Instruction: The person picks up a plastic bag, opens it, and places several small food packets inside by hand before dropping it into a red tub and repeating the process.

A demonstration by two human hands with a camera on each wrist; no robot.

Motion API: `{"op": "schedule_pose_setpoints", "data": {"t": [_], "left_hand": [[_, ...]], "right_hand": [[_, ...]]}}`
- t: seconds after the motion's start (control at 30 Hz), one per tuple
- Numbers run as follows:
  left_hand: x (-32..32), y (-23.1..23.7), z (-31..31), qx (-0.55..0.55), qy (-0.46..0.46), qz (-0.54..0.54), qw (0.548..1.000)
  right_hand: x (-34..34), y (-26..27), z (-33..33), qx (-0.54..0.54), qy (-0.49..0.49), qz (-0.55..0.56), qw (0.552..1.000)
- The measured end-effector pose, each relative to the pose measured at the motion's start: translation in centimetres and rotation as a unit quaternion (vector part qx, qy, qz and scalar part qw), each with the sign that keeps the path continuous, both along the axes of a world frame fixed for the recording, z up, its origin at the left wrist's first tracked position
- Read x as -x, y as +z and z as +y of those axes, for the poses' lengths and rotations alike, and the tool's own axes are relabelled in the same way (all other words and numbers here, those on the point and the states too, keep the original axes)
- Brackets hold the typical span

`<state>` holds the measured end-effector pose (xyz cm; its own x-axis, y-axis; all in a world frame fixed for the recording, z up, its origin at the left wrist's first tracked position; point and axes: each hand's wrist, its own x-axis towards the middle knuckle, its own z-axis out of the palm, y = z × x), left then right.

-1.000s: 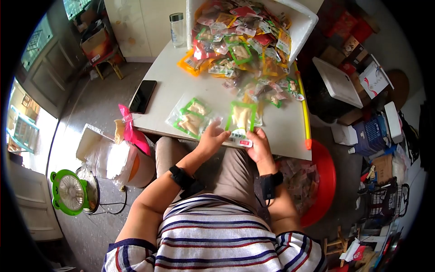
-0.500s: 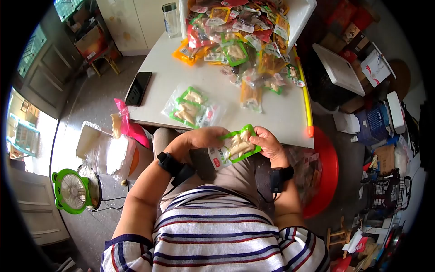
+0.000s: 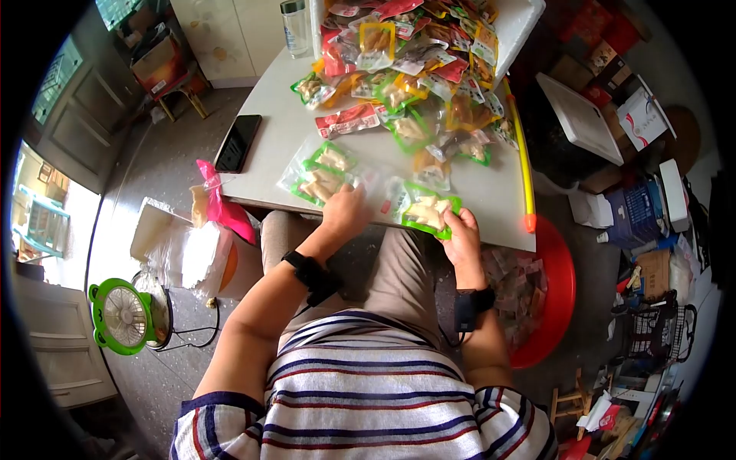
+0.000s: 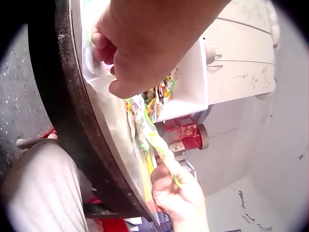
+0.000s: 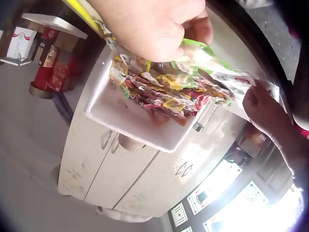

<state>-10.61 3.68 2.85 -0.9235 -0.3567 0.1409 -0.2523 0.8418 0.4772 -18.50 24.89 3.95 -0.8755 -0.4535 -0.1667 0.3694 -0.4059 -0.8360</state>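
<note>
The right hand pinches the right end of a green-edged packet with pale pieces inside, held at the table's front edge. The left hand has its fingers curled at the edge of a clear bag that lies on the table with green-bordered packets in it. In the left wrist view, the left hand pinches clear plastic, and the right hand grips the green-edged packet. The right wrist view shows the right hand close up, and the left hand at the clear plastic.
A white foam box lies tipped at the back, colourful packets spilling from it. A phone and a glass jar stand left; a yellow stick runs along the right edge. A red basin sits below.
The green-edged packet has moved up from above the lap to the table edge and turned. The left hand has left it for the clear bag. A red packet now lies by the pile's front.
</note>
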Motion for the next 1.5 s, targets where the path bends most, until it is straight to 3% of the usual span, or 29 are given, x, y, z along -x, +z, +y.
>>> {"op": "schedule_pose_setpoints", "data": {"t": [0.1,0.3,0.4,0.57,0.67,0.7,0.8,0.93,1.03,1.13,1.33,1.5], "left_hand": [[0.1,-0.7,0.1,-0.056,0.035,0.032,0.997],[-0.5,0.3,0.4,-0.074,-0.004,0.063,0.995],[-1.0,1.7,0.5,0.095,-0.102,0.036,0.99],[-1.1,1.4,1.3,0.07,-0.045,0.039,0.996],[-1.2,1.5,1.7,0.06,-0.031,0.047,0.997],[-1.3,1.7,1.9,0.064,-0.034,0.044,0.996],[-1.7,2.4,2.1,0.086,-0.056,0.069,0.992],[-2.3,2.6,2.3,0.103,-0.058,0.079,0.99],[-2.5,1.9,2.3,0.093,-0.064,0.104,0.988],[-2.8,1.7,2.3,0.102,-0.073,0.13,0.984],[-3.1,1.0,2.1,0.12,-0.077,0.17,0.975],[-4.0,0.1,1.7,0.137,-0.096,0.235,0.957]], "right_hand": [[0.2,0.0,-0.8,-0.013,0.013,0.006,1.0],[0.8,0.0,-2.2,-0.029,0.033,0.007,0.999],[1.0,-0.6,-2.6,-0.011,0.037,-0.002,0.999],[0.3,-2.0,-4.7,0.03,-0.008,-0.085,0.996],[-0.3,-3.2,-6.6,0.021,0.012,-0.097,0.995],[-1.2,-1.3,-7.4,0.011,0.012,-0.116,0.993],[-1.5,-1.3,-9.2,0.068,0.086,-0.093,0.99],[-0.5,-1.5,-9.4,-0.125,0.196,-0.045,0.972],[-0.6,-1.3,-9.4,-0.179,0.189,-0.006,0.965],[-0.9,-1.1,-9.7,-0.15,0.152,-0.058,0.975],[-0.7,-2.3,-10.2,-0.027,0.167,-0.095,0.981],[-1.2,-1.1,-9.7,-0.046,0.147,-0.11,0.982]]}}
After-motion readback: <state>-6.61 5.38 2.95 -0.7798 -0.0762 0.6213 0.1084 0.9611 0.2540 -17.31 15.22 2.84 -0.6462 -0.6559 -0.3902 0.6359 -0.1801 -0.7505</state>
